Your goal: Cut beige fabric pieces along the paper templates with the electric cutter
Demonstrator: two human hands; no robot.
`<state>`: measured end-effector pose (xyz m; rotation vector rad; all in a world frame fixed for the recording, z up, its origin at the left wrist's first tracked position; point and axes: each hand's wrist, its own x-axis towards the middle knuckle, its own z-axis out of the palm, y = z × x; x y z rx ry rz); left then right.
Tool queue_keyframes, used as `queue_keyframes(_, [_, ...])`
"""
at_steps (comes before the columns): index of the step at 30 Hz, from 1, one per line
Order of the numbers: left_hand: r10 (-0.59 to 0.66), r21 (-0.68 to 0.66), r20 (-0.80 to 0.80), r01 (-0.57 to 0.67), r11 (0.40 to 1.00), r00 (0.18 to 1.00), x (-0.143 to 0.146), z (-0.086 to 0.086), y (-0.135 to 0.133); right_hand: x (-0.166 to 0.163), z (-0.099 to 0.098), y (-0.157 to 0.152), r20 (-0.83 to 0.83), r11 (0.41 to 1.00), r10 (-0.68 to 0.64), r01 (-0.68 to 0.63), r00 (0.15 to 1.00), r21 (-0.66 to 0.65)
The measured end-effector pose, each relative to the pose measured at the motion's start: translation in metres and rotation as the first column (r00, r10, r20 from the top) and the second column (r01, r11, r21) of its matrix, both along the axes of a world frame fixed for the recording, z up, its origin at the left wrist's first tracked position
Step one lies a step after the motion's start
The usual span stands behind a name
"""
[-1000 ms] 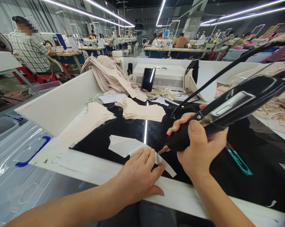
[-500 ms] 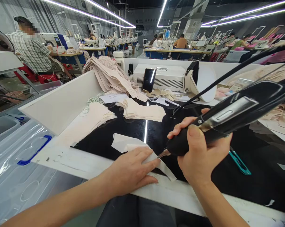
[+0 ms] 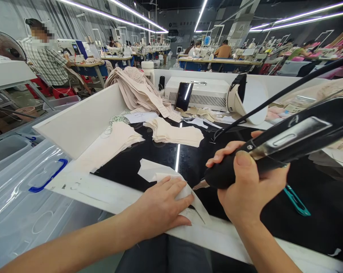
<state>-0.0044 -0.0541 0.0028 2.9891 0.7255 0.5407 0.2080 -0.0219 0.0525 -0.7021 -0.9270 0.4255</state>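
My left hand (image 3: 165, 206) lies flat with fingers stretched over a pale fabric piece (image 3: 148, 170), pressing it to the black tabletop (image 3: 126, 167) near its front edge. My right hand (image 3: 248, 182) is wrapped round a thick black corded hand tool (image 3: 273, 148) with a silver strip along its body. Its small metal tip (image 3: 200, 185) points left and meets the fabric edge beside my left fingertips. The exact kind of tool cannot be made out. Part of the fabric is hidden under my left hand, and a narrow end of it reaches toward me.
Stacked cream fabric pieces (image 3: 177, 132) and another stack (image 3: 117, 138) lie beyond my hands. A teal cutter (image 3: 298, 201) is at the right. Behind stand a phone (image 3: 184, 96) and a white vented box (image 3: 205, 93). A cable (image 3: 262, 100) crosses the right side. Clear plastic bins (image 3: 26, 212) are left.
The whole view has shifted slightly, so things appear a little farther right. Both hands keep almost the same place on the fabric, with the tool tip still at its edge.
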Motion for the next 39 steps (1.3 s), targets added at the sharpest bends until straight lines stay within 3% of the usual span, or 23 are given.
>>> queue_keyframes(18, [-0.006,-0.023,0.064,0.007,1.0,0.998,0.002,-0.002,0.001,-0.008,0.005,0.016,-0.066,0.999,0.048,-0.047,0.997,0.026])
queue_keyframes(25, [-0.012,-0.035,0.066,0.014,0.999,0.998,0.002,-0.002,0.0,-0.007,-0.002,0.018,0.002,0.998,0.057,-0.057,0.998,0.015])
queue_keyframes(31, [-0.052,-0.134,0.101,0.066,0.989,0.993,-0.009,0.01,0.02,-0.005,0.0,0.023,-0.011,0.993,0.119,-0.119,0.993,0.005])
queue_keyframes(35, [-0.06,-0.144,0.02,0.062,0.988,0.998,-0.027,0.018,0.04,-0.003,0.011,0.027,-0.004,0.994,0.108,-0.108,0.994,-0.022])
queue_keyframes(39, [0.067,-0.136,-0.137,-0.086,0.987,0.988,-0.028,0.026,0.036,0.001,0.024,0.023,-0.049,0.997,0.079,-0.079,0.996,0.007])
